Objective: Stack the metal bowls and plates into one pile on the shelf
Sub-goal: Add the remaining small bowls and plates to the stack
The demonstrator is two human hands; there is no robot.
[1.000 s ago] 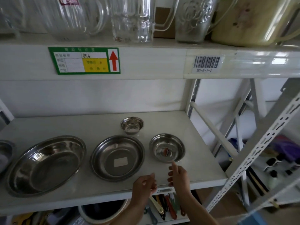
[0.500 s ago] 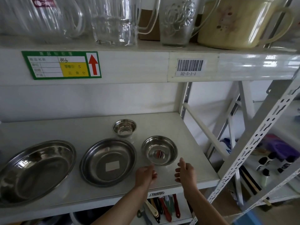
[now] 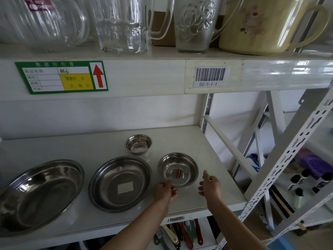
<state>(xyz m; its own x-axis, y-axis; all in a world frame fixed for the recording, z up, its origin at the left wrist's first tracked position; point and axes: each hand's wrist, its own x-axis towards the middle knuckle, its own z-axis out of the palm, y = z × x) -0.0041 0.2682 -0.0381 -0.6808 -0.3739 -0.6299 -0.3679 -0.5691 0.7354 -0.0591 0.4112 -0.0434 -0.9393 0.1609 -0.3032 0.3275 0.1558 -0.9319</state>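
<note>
On the white shelf (image 3: 212,159) lie separate steel dishes: a large plate (image 3: 38,194) at the left, a medium plate (image 3: 120,183) with a white sticker in the middle, a shallow bowl (image 3: 178,169) to its right and a small deep bowl (image 3: 138,144) behind. My left hand (image 3: 165,191) is at the shallow bowl's near-left rim, fingertips touching or almost touching it. My right hand (image 3: 210,186) hovers by the bowl's near-right side, fingers apart, holding nothing.
The upper shelf carries glass jugs (image 3: 122,24) and a cream plastic jug (image 3: 261,26). A diagonal white brace (image 3: 230,147) and a perforated upright (image 3: 288,156) bound the shelf on the right. Utensils (image 3: 182,235) stand in the shelf below.
Both hands have moved up from the shelf's front edge toward the shallow bowl and spread apart to either side of it. The camera view has shifted to the right.
</note>
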